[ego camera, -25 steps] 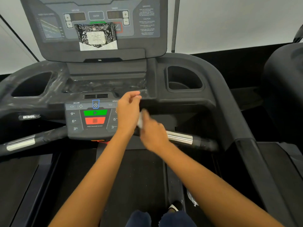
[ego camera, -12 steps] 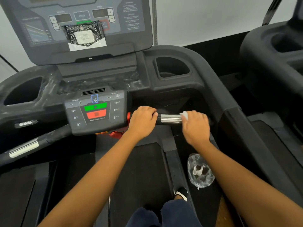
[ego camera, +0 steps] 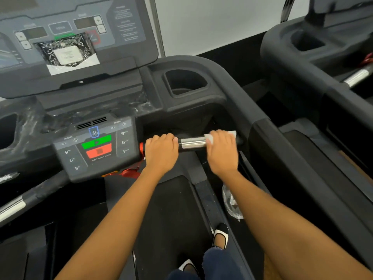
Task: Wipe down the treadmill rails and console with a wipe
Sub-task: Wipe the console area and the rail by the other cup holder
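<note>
The right hand (ego camera: 222, 152) wraps the white wipe (ego camera: 232, 133) around the handlebar (ego camera: 192, 142), right of the shiny part, probably to rub it clean. The left hand (ego camera: 161, 152) grips the bar nearby, likely to keep steady.

Wipe (ego camera: 232, 134) mostly under the right hand (ego camera: 222, 152); upper console (ego camera: 129, 27) print blurred, illegible.

Single head view, facing forward-down, close above console (ego camera: 96, 152) and handlebar (ego camera: 192, 142).
</note>
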A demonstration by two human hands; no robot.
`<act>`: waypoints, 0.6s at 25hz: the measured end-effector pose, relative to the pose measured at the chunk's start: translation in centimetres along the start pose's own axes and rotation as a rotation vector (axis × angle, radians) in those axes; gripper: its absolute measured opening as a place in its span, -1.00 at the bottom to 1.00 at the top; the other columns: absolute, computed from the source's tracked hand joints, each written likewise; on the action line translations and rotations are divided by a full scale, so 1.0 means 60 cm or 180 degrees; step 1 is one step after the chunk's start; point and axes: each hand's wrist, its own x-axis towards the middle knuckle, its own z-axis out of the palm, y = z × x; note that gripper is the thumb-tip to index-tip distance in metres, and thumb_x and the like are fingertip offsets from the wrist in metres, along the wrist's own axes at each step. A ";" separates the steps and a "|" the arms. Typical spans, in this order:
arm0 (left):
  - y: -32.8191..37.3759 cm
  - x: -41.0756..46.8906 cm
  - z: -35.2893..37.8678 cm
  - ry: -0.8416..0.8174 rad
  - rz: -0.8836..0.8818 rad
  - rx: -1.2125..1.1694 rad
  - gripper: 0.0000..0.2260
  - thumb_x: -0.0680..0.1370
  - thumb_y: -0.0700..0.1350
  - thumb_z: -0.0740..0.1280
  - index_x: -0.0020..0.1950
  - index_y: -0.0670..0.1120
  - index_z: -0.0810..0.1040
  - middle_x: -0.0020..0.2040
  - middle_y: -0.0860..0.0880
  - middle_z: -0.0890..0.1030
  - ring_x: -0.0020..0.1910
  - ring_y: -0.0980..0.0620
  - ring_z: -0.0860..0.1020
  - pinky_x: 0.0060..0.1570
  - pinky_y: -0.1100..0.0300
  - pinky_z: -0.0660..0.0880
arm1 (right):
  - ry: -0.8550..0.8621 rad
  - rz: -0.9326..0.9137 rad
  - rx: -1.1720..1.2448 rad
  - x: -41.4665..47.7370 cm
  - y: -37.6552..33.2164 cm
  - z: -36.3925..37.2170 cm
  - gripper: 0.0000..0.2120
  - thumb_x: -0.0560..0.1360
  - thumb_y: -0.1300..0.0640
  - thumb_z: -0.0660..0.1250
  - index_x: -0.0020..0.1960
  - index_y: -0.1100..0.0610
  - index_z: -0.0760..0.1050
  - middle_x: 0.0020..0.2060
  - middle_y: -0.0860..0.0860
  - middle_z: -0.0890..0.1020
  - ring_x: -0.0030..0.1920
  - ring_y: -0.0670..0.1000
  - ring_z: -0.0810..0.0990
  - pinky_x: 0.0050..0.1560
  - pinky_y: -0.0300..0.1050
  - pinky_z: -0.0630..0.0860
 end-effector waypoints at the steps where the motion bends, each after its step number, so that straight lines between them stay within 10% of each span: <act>1: 0.006 0.005 -0.003 -0.0042 -0.0067 0.0028 -0.66 0.64 -0.01 0.01 -0.12 -0.08 0.51 -0.20 -0.03 0.58 -0.17 -0.09 0.50 -0.04 0.04 0.32 | -0.0023 0.0290 -0.0065 0.001 0.018 0.002 -0.62 0.63 -0.03 -0.09 0.08 0.08 0.46 -0.05 0.00 0.54 0.05 0.06 0.48 0.33 0.06 0.29; 4: 0.017 0.017 -0.008 -0.0268 -0.0025 0.0395 -0.70 0.63 -0.09 0.05 -0.11 -0.13 0.53 -0.17 -0.08 0.61 -0.15 -0.15 0.53 -0.06 0.02 0.34 | -0.0069 0.0760 -0.0274 0.020 -0.023 -0.001 -0.57 0.61 -0.04 -0.11 0.02 0.09 0.49 -0.10 0.03 0.57 0.02 0.09 0.49 0.39 0.19 0.19; 9: 0.017 0.030 -0.008 -0.0502 0.0022 0.0619 -0.72 0.61 -0.10 0.04 -0.07 -0.11 0.53 -0.16 -0.08 0.61 -0.21 -0.13 0.50 -0.09 0.04 0.32 | -0.0206 -0.0810 0.0402 0.007 -0.018 -0.012 -0.67 0.60 -0.02 -0.01 0.20 0.06 0.42 0.05 -0.02 0.51 0.09 0.05 0.46 0.24 0.00 0.28; 15: 0.009 0.023 0.006 -0.0153 -0.0081 0.0464 -0.63 0.65 0.00 -0.02 -0.06 -0.10 0.53 -0.15 -0.10 0.62 -0.22 -0.12 0.47 -0.15 0.05 0.26 | -0.0118 -0.0038 0.0237 0.003 0.066 0.003 -0.64 0.61 -0.07 0.02 0.17 0.14 0.44 0.06 0.06 0.53 0.17 0.08 0.46 0.44 0.03 0.22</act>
